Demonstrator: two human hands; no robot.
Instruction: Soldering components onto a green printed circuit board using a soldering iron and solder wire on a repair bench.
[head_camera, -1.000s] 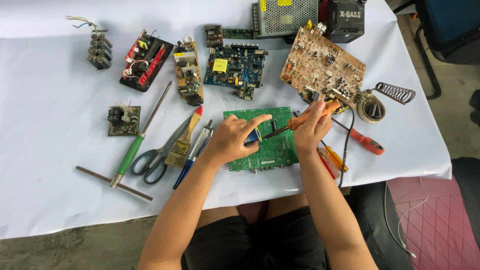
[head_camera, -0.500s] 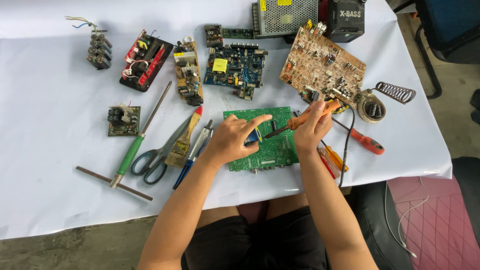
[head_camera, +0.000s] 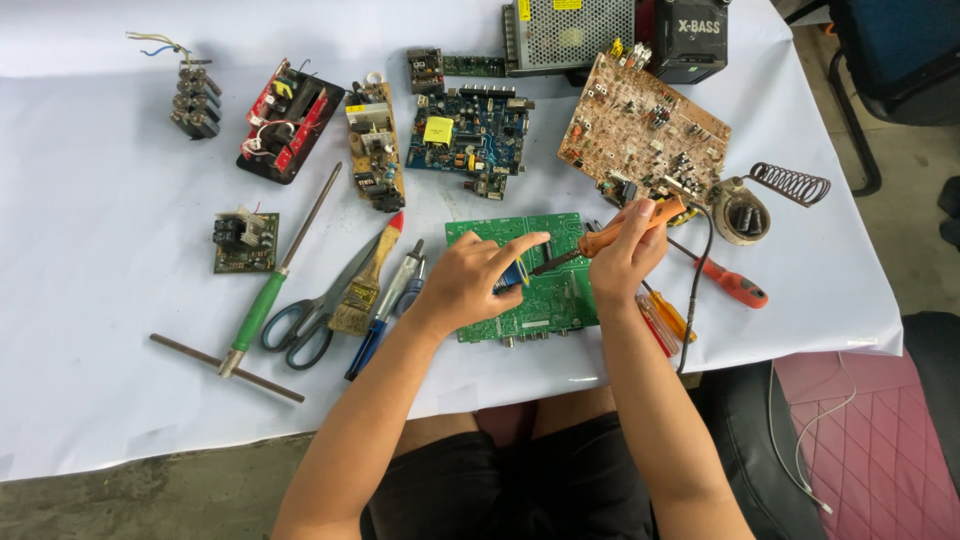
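A green circuit board (head_camera: 560, 300) lies at the table's near edge in front of me. My left hand (head_camera: 470, 282) rests on its left half, forefinger stretched toward a small blue part. My right hand (head_camera: 625, 250) grips an orange-handled soldering iron (head_camera: 608, 235), its tip angled down and left onto the board next to that forefinger. The iron's black cord (head_camera: 697, 290) drops off the table's front edge.
To the left lie scissors (head_camera: 310, 310), a paintbrush (head_camera: 365, 280), a green-handled screwdriver (head_camera: 275, 280) and a metal T-bar (head_camera: 225, 368). Several other circuit boards (head_camera: 470, 130) sit behind. A coil iron stand (head_camera: 765, 195) and red screwdriver (head_camera: 725, 280) lie right.
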